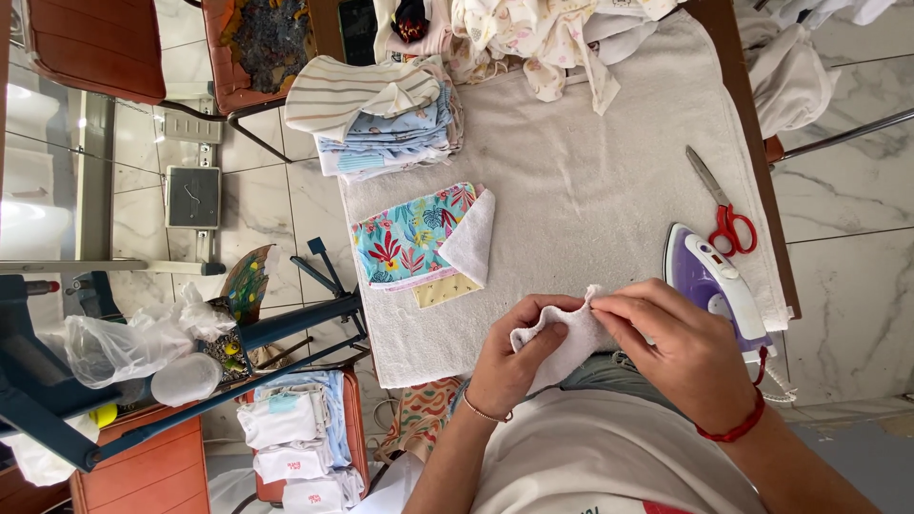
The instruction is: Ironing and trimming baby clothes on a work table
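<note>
Both my hands hold a small white terry cloth piece (569, 335) at the near edge of the towel-covered ironing table (590, 181). My left hand (514, 357) grips its left side from below, fingers curled. My right hand (666, 338) pinches its top right edge between thumb and fingers. A folded floral cloth (409, 233) with a white terry backing turned over lies on the table to the left, on top of a small yellowish piece (443, 291).
A purple and white iron (714, 281) sits at the table's right, right beside my right hand. Red-handled scissors (724, 214) lie beyond it. A stack of folded fabrics (381, 119) and crumpled cloths (533, 33) occupy the far side. Folded white garments (295, 447) rest on a chair lower left.
</note>
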